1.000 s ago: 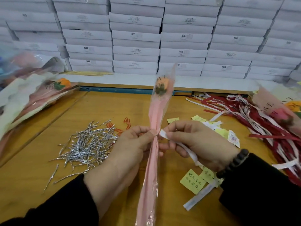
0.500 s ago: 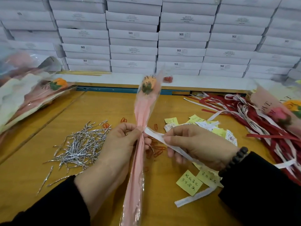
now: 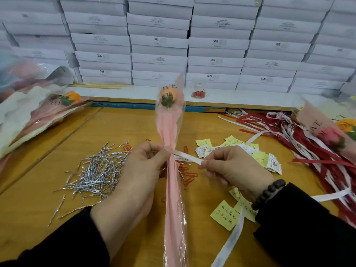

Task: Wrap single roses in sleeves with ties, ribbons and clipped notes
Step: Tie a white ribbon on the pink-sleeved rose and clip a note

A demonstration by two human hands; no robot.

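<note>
An orange rose (image 3: 168,94) stands upright in a pink and clear sleeve (image 3: 169,130) above the table's middle. My left hand (image 3: 138,176) grips the sleeve at its gathered neck. A white printed ribbon (image 3: 187,158) runs from the neck to the right, and my right hand (image 3: 234,169) pinches it, its tail hanging down past my wrist. Silver twist ties (image 3: 97,173) lie heaped to the left. Yellow notes (image 3: 225,214) and red paper clips (image 3: 189,178) lie scattered on the right of the sleeve.
Wrapped roses (image 3: 38,112) are piled at the far left, and more (image 3: 327,130) lie at the right on a heap of red and white ribbons (image 3: 308,157). White boxes (image 3: 159,41) are stacked along the back. A clip pile (image 3: 198,94) sits on the ledge.
The ribbon has been drawn tighter and more level from the sleeve's neck, with my right hand pinching it further out. The rose has shifted a little in the view.
</note>
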